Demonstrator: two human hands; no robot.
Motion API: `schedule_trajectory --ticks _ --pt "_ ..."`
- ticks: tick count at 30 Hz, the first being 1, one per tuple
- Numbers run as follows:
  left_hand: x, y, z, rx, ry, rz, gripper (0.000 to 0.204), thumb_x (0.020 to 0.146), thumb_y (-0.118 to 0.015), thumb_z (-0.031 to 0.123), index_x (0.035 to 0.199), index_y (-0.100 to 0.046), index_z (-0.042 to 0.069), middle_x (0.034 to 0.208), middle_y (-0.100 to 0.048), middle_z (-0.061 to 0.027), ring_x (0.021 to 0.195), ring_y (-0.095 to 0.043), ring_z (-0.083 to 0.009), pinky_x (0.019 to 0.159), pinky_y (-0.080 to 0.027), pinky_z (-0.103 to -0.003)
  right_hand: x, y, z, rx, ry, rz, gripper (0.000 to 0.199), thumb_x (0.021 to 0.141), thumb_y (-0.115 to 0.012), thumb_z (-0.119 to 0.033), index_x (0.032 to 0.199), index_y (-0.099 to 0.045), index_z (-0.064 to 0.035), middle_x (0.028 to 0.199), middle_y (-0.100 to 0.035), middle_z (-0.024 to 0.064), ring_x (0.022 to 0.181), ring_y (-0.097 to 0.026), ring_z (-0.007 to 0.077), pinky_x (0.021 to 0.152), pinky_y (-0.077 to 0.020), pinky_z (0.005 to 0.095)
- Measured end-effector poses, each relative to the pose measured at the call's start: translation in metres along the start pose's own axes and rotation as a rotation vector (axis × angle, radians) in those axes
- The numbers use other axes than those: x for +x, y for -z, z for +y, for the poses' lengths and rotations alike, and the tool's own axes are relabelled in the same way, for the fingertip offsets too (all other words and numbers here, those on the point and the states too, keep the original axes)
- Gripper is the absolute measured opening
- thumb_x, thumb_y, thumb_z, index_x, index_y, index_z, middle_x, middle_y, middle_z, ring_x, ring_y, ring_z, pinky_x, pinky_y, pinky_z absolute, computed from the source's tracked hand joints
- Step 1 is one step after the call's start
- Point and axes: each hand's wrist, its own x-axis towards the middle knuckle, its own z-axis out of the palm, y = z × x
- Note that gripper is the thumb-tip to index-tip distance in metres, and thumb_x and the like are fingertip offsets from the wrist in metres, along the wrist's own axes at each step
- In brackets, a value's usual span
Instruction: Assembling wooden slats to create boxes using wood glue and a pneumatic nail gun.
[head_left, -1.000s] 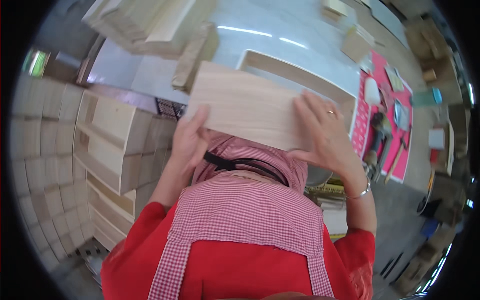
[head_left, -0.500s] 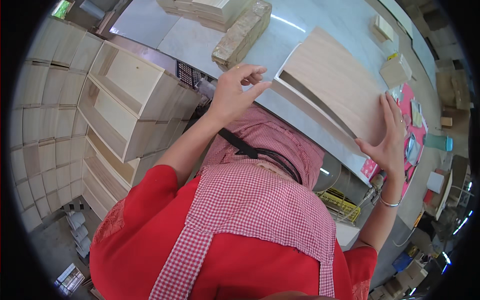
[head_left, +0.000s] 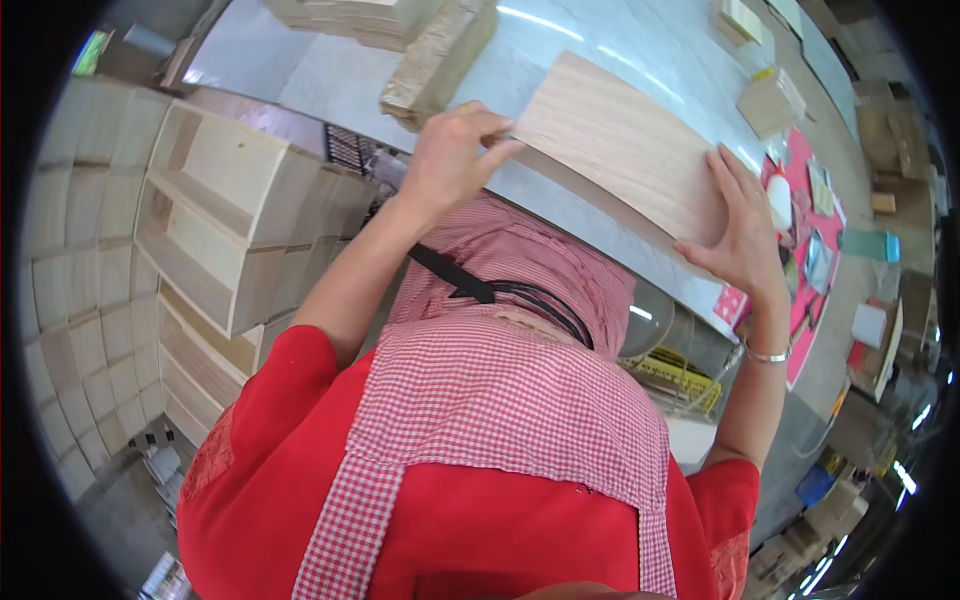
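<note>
A shallow pale wooden box (head_left: 620,140) lies at a slant on the table, its broad, flat wood-grain face up and a narrow side toward me. At its left corner, my left hand (head_left: 452,155) holds the edge between thumb and forefinger. My right hand (head_left: 738,225) spans the right end, with the thumb at the near edge and the fingers on the far side. The inside of the box is hidden from this angle.
A tape-wrapped block (head_left: 440,65) and stacked wooden pieces (head_left: 350,18) stand at the back left of the table (head_left: 340,85). Open wooden boxes (head_left: 215,180) are piled left. Small wooden blocks (head_left: 772,103) and a pink mat (head_left: 800,160) with a white bottle lie right.
The box has tipped or lowered, so the dark gap along its near side no longer shows. My left hand has closed in on the corner. The whole view has shifted slightly.
</note>
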Motion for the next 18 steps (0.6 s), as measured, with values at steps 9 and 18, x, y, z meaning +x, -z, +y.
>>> schedule_trajectory --ticks 9,18 --pt "0.009 0.008 0.003 0.131 -0.095 -0.007 0.019 0.083 -0.073 0.017 0.087 -0.072 -0.002 0.081 -0.065 -0.0189 0.076 -0.063 -0.0360 0.070 -0.049 -0.042 -0.002 -0.016 0.011 -0.034 0.042 -0.014 0.102 0.059 -0.087 -0.037 0.144 -0.042 -0.0014 0.148 -0.042 0.0229 0.138 -0.041 0.0385 0.116 -0.0286 0.0520" --pt "0.012 0.005 -0.006 0.236 -0.200 -0.046 0.019 0.078 -0.077 0.021 0.076 -0.072 0.002 0.074 -0.063 -0.0155 0.071 -0.063 -0.0354 0.067 -0.049 -0.045 0.002 -0.038 0.020 -0.050 0.068 -0.055 0.105 0.060 -0.082 -0.050 0.141 -0.040 0.0023 0.141 -0.043 0.0274 0.131 -0.044 0.0414 0.111 -0.0343 0.0534"
